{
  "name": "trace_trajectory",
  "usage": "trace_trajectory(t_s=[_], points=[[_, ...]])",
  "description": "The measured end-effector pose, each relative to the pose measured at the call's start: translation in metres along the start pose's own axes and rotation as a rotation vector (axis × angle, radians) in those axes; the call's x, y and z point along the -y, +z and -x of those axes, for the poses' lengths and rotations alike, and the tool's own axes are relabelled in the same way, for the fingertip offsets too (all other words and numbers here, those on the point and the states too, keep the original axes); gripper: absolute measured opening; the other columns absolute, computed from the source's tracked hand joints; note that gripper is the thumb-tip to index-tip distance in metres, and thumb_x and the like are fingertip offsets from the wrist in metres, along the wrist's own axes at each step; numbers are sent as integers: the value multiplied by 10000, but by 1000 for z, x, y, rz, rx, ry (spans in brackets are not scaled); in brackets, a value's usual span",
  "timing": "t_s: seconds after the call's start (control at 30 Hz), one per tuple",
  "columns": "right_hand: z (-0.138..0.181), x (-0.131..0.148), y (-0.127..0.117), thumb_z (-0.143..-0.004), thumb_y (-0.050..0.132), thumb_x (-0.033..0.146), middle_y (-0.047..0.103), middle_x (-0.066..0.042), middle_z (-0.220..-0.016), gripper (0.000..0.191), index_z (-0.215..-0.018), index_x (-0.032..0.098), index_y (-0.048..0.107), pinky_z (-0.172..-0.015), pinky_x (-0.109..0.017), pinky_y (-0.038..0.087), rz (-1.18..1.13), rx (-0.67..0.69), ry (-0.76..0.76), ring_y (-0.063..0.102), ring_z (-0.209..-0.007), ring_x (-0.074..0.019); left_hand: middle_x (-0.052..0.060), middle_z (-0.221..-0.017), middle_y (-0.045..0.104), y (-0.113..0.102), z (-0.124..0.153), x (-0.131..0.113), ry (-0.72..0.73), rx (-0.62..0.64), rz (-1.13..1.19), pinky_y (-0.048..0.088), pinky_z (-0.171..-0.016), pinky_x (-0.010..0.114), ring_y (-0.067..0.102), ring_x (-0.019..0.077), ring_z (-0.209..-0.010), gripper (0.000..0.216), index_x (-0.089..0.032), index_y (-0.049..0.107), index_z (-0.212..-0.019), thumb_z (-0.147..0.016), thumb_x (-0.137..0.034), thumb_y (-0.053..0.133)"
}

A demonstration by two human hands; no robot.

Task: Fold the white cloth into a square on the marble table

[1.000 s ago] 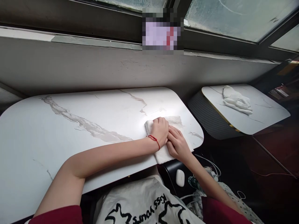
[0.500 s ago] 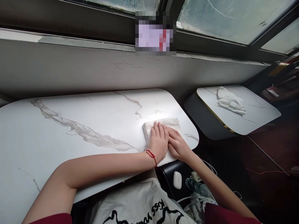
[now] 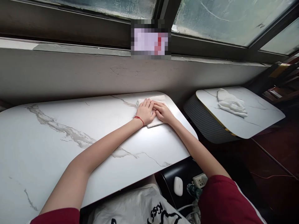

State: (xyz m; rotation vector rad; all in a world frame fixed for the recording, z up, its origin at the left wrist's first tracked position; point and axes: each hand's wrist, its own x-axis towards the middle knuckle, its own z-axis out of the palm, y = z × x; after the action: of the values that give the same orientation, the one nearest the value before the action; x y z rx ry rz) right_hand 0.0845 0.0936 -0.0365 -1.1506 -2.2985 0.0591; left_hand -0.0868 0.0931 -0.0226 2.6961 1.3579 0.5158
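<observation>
A folded white cloth lies flat near the far right corner of the white marble-patterned table. My left hand rests palm down on it, fingers stretched forward, with a red string bracelet round the wrist. Close against it, my right hand also presses on the cloth with its fingers lying flat. Its fingertips meet the left hand's fingers. Both palms hide much of the cloth's middle.
A second marble-topped table stands to the right, bearing a crumpled white cloth. Beyond the tables run a wall and windows. Below the near edge are a white case, a power socket block and a clear bottle.
Both hands have slid the cloth away from me and slightly left, from the near edge toward the far edge. My arms are stretched out further.
</observation>
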Motion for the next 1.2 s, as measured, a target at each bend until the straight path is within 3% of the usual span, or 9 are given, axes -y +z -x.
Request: trace_trajectory(t_s=[0.23, 0.4, 0.53, 0.63, 0.73, 0.87, 1.03, 1.2], points=[[-40, -28, 14, -828, 397, 151, 617, -96, -1396, 511, -1257, 206, 671, -1116, -478, 428, -52, 5, -65, 551, -1325, -241, 191, -1617, 295, 2, -9, 43, 18, -34, 44, 237, -1225, 442, 229, 272, -1525, 694, -43, 290, -1537, -969, -421, 409], [-47, -32, 17, -827, 392, 111, 613, -91, -1402, 538, -1285, 202, 658, -1135, -454, 416, -41, 2, -61, 548, -1332, -219, 229, -1632, 222, -3, -8, 54, 55, 25, 12, 154, -1252, 420, 157, 288, -1541, 804, 29, 237, -1536, -959, -500, 423], [-46, -32, 13, -844, 384, 105, 595, -92, -1423, 542, -1314, 198, 637, -1137, -449, 413, -14, 20, -60, 540, -1339, -214, 292, -1612, 208, -3, -5, 45, 24, 36, -27, 167, -1247, 456, 165, 342, -1532, 843, 86, 259, -1505, -943, -509, 463], [-44, -36, 8, -863, 386, 108, 595, -96, -1422, 525, -1318, 201, 630, -1122, -462, 425, 31, 23, -16, 541, -1337, -222, 321, -1578, 272, 0, -1, 29, -53, 3, -54, 217, -1232, 482, 228, 363, -1512, 722, 97, 329, -1469, -970, -414, 430], [-40, -42, 1, -875, 383, 108, 613, -111, -1397, 503, -1303, 181, 636, -1113, -461, 430, 93, 5, 44, 557, -1317, -231, 285, -1573, 322, 4, 3, 17, 54, 14, -45, 236, -1234, 447, 268, 323, -1505, 608, 54, 380, -1462, -986, -324, 390], [-39, -35, -9, -850, 404, 85, 633, -130, -1364, 485, -1260, 151, 656, -1073, -441, 454, 180, 26, 140, 597, -1256, -258, 268, -1580, 320, 3, 6, 21, 207, 42, -21, 280, -1217, 446, 268, 318, -1507, 643, 14, 387, -1472, -969, -382, 444], [-40, -8, -33, -876, 415, 108, 681, -131, -1279, 437, -1236, 137, 660, -949, -366, 495, 254, 214, 338, 670, -1070, -258, 245, -1533, 421, -5, 3, 32, 317, 89, -10, 324, -1190, 433, 352, 323, -1468, 617, -6, 452, -1435, -979, -419, 407], [-23, 1, -69, -912, 417, 153, 672, -85, -1314, 420, -1242, 162, 677, -1008, -312, 463, 57, 358, 456, 635, -1150, -213, 278, -1579, 312, -3, 18, 13, 394, 128, 8, 274, -1212, 459, 256, 349, -1505, 718, 34, 356, -1484, -968, -457, 443]])
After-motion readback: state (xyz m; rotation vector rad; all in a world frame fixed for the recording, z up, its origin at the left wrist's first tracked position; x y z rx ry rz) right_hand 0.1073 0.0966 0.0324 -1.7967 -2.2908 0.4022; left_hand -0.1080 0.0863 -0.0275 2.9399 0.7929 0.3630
